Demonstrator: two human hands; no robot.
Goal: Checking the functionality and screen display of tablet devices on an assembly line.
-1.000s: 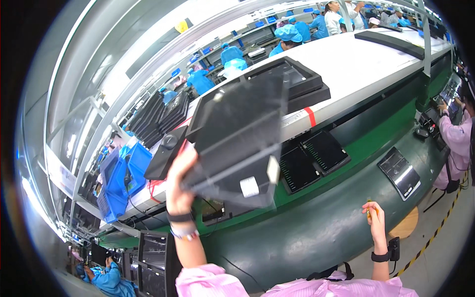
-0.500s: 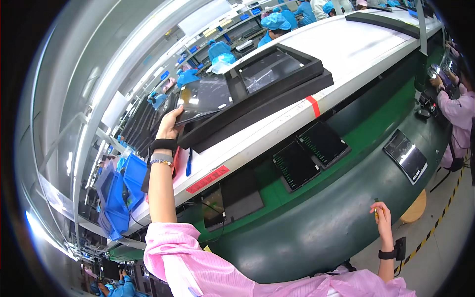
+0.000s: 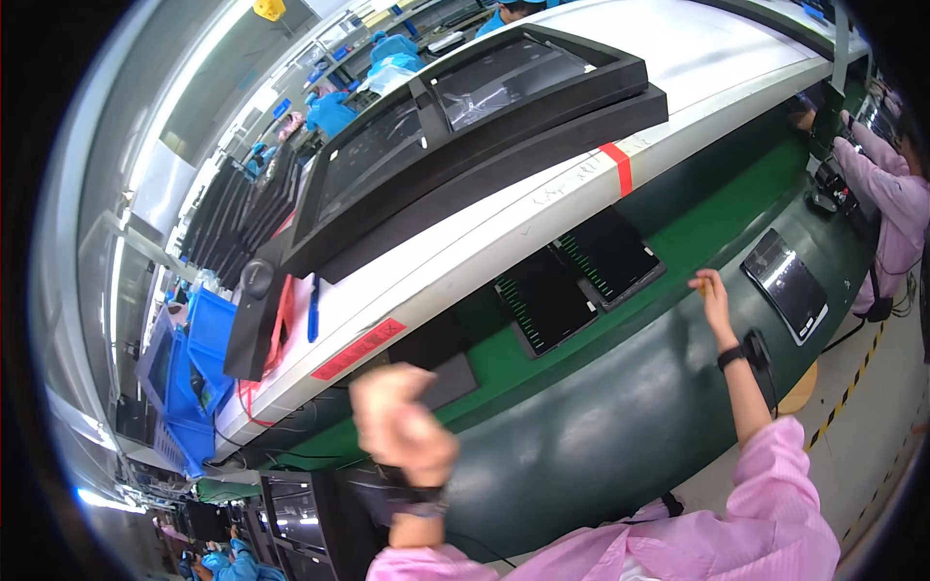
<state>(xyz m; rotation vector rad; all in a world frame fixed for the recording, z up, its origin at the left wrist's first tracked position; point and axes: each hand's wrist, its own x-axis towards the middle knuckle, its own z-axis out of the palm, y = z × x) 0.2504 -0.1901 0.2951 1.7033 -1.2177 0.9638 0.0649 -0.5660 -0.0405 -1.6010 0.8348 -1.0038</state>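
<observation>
Left hand [image 3: 402,421]: motion-blurred, fingers look curled. Can't tell if the grip is wide, narrow or on something. In view it overlaps a flat dark grey panel [image 3: 453,380] lying in the green channel [image 3: 484,337]; contact not readable.

Right hand [image 3: 715,302]: narrow grip, fingertips seemingly pinched on a small yellow item [image 3: 704,289], too small to identify. It's near a glossy black rectangular panel with a pale end [image 3: 787,286], not touching it. That panel lies on the dark green glossy curved surface [image 3: 581,436], probably parked within easy reach.

Two black panels with green edge marks [image 3: 545,302] [image 3: 610,254] lie flat, side by side in the channel, likely set below the desk edge to stay out of the way.

Black two-compartment tray [image 3: 581,92] sits on another black slab [image 3: 601,121], one dark glossy sheet per compartment [image 3: 378,160] [image 3: 513,79]; divider presumably stops them rubbing.

White desk [image 3: 717,58]: red tape band [image 3: 617,169] and red label [image 3: 358,351] on the edge, blue pen [image 3: 313,308] beside the tray, blue plastic bins [image 3: 208,324] at the left end.

Room: factory floor, blue-clad workers beyond, pink-clad co-worker [image 3: 891,194] at right, yellow-black floor tape [image 3: 843,407].
</observation>
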